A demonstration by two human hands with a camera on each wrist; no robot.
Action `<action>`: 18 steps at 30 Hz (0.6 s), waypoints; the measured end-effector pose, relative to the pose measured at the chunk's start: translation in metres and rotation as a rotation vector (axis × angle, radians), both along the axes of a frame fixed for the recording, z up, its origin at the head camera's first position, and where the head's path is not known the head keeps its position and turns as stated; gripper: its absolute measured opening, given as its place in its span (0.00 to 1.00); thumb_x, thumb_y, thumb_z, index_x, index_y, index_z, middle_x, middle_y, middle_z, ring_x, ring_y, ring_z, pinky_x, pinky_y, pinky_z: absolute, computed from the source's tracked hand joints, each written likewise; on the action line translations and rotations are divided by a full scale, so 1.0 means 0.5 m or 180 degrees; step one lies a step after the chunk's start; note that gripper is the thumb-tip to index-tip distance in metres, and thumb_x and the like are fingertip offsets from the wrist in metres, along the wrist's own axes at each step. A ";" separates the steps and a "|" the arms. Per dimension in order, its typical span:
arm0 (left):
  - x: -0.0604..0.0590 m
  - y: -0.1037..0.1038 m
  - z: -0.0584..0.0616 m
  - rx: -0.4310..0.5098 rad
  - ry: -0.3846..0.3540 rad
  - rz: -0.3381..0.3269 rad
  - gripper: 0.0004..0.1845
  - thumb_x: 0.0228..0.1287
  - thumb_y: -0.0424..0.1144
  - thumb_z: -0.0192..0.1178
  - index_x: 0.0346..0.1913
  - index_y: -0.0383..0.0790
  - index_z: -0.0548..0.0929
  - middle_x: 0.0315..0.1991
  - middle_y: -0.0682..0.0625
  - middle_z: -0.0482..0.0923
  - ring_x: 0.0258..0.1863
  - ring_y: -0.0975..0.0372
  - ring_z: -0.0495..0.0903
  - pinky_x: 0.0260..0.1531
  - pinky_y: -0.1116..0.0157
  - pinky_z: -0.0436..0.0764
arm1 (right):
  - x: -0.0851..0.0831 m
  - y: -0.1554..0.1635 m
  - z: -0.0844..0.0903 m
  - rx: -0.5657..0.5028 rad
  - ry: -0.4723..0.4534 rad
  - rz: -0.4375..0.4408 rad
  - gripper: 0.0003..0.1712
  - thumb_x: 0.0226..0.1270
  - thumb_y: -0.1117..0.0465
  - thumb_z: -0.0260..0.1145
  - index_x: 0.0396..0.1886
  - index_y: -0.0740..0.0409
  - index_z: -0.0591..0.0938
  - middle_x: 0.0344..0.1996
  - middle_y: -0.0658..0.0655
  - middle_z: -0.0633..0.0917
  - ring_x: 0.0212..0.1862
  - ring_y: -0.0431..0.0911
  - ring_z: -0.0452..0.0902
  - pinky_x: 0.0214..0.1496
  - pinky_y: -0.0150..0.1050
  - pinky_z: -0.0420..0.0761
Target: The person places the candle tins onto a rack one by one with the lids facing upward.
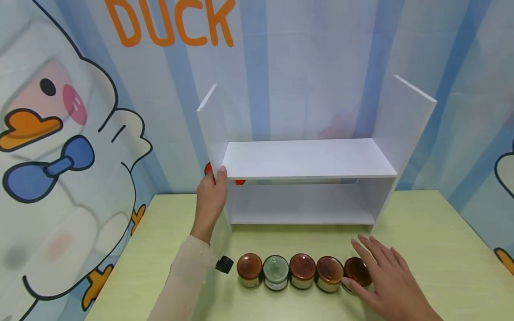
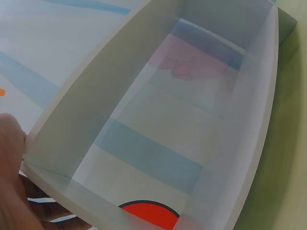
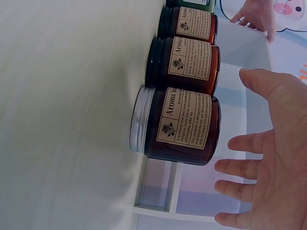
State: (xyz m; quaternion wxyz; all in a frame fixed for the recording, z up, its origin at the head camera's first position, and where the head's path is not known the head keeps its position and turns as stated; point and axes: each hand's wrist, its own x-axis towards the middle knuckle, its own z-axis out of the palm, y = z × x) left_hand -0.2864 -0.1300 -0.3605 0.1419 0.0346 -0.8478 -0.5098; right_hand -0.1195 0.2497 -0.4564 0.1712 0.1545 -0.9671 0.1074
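Observation:
My left hand [image 1: 210,203] grips the left side panel of a white two-tier shelf [image 1: 309,158], thumb on the front edge and fingers around the outer side. Several glass candle jars stand in a row before the shelf, their lids down on the table. Four are amber and one is a green jar [image 1: 275,272]. Over the rightmost amber jar [image 3: 184,127] hovers my right hand [image 1: 393,281], its fingers spread and apart from the glass. That jar has a silver lid and a tan "Aroma" label; in the head view the hand partly hides it.
The shelf stands on a pale green-yellow table [image 1: 425,232]. Behind it hangs a blue-striped curtain [image 1: 313,67] with a cartoon duck [image 1: 52,187] at the left. A small black block [image 1: 224,264] sits at the left wrist, beside the leftmost jar [image 1: 249,269].

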 end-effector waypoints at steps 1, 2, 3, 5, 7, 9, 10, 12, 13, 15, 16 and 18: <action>0.000 0.000 0.000 0.0013 -0.0017 -0.0004 0.36 0.76 0.64 0.41 0.66 0.36 0.75 0.63 0.41 0.77 0.51 0.48 0.76 0.53 0.45 0.76 | -0.001 0.000 -0.001 0.0004 -0.0011 -0.0002 0.50 0.60 0.31 0.69 0.75 0.52 0.69 0.73 0.59 0.69 0.72 0.60 0.63 0.63 0.68 0.63; 0.000 0.000 0.000 0.0028 -0.0028 -0.0007 0.35 0.76 0.63 0.41 0.67 0.37 0.75 0.63 0.41 0.76 0.52 0.48 0.76 0.54 0.45 0.76 | -0.001 0.000 -0.001 0.0012 -0.0017 -0.0009 0.50 0.60 0.31 0.69 0.75 0.52 0.69 0.72 0.59 0.69 0.72 0.60 0.63 0.63 0.68 0.63; 0.000 -0.001 0.000 0.0040 -0.0031 -0.0012 0.35 0.77 0.63 0.41 0.67 0.37 0.75 0.64 0.41 0.76 0.54 0.48 0.76 0.55 0.44 0.75 | -0.001 0.000 -0.001 0.0016 -0.0039 -0.0015 0.50 0.60 0.31 0.69 0.75 0.52 0.69 0.73 0.59 0.69 0.72 0.60 0.63 0.63 0.68 0.63; 0.000 -0.001 -0.001 0.0062 -0.0029 -0.0025 0.35 0.77 0.63 0.41 0.68 0.37 0.74 0.65 0.41 0.75 0.56 0.48 0.75 0.57 0.44 0.75 | -0.001 0.000 -0.002 0.0019 -0.0064 -0.0022 0.50 0.60 0.31 0.68 0.75 0.52 0.69 0.73 0.59 0.69 0.72 0.60 0.63 0.63 0.68 0.63; 0.000 -0.002 -0.002 0.0077 -0.0029 -0.0033 0.35 0.77 0.62 0.42 0.68 0.37 0.74 0.65 0.40 0.75 0.57 0.48 0.75 0.57 0.44 0.74 | -0.002 0.001 -0.004 0.0017 -0.0066 -0.0016 0.50 0.60 0.31 0.68 0.75 0.52 0.69 0.73 0.59 0.69 0.72 0.60 0.63 0.63 0.68 0.63; -0.001 -0.001 -0.001 0.0075 -0.0026 -0.0037 0.34 0.77 0.61 0.42 0.67 0.37 0.74 0.64 0.41 0.76 0.55 0.48 0.76 0.56 0.44 0.75 | -0.003 0.001 -0.006 0.0011 -0.0062 -0.0005 0.50 0.60 0.31 0.69 0.75 0.52 0.69 0.73 0.59 0.69 0.72 0.60 0.63 0.63 0.68 0.63; -0.001 -0.001 -0.001 0.0071 -0.0031 -0.0035 0.34 0.77 0.61 0.42 0.67 0.37 0.74 0.64 0.41 0.76 0.54 0.48 0.76 0.56 0.44 0.75 | -0.003 0.002 -0.007 0.0012 -0.0052 -0.0001 0.50 0.60 0.31 0.69 0.75 0.52 0.69 0.73 0.59 0.69 0.71 0.60 0.63 0.62 0.68 0.64; -0.003 -0.001 0.000 0.0071 -0.0048 -0.0036 0.33 0.77 0.61 0.42 0.67 0.37 0.75 0.63 0.41 0.76 0.53 0.48 0.75 0.55 0.45 0.75 | -0.005 0.003 -0.008 0.0014 -0.0046 0.0008 0.50 0.60 0.31 0.69 0.75 0.52 0.69 0.73 0.59 0.69 0.71 0.60 0.63 0.62 0.68 0.64; -0.003 -0.001 0.001 0.0070 -0.0058 -0.0032 0.33 0.77 0.61 0.42 0.66 0.37 0.75 0.63 0.41 0.76 0.53 0.48 0.75 0.55 0.45 0.75 | -0.005 0.003 -0.009 0.0013 -0.0038 0.0012 0.50 0.60 0.31 0.69 0.75 0.53 0.69 0.73 0.59 0.69 0.71 0.60 0.63 0.62 0.68 0.64; -0.004 -0.002 0.001 0.0076 -0.0076 -0.0033 0.33 0.77 0.60 0.42 0.67 0.37 0.74 0.63 0.41 0.76 0.53 0.48 0.75 0.55 0.45 0.75 | -0.007 0.004 -0.009 0.0031 -0.0041 0.0011 0.50 0.60 0.31 0.69 0.75 0.53 0.68 0.73 0.59 0.68 0.71 0.60 0.63 0.62 0.68 0.64; -0.004 -0.002 0.002 0.0076 -0.0085 -0.0035 0.33 0.77 0.60 0.42 0.67 0.37 0.74 0.63 0.41 0.76 0.53 0.48 0.75 0.55 0.45 0.75 | -0.008 0.004 -0.008 0.0037 -0.0055 0.0011 0.50 0.60 0.31 0.69 0.75 0.53 0.68 0.73 0.59 0.68 0.71 0.61 0.63 0.62 0.68 0.63; -0.004 -0.004 0.002 0.0071 -0.0079 -0.0043 0.33 0.77 0.60 0.42 0.67 0.37 0.74 0.64 0.41 0.76 0.54 0.48 0.75 0.55 0.45 0.74 | -0.010 0.005 -0.007 0.0046 -0.0076 0.0013 0.51 0.60 0.31 0.69 0.75 0.54 0.68 0.73 0.60 0.68 0.72 0.61 0.63 0.63 0.69 0.63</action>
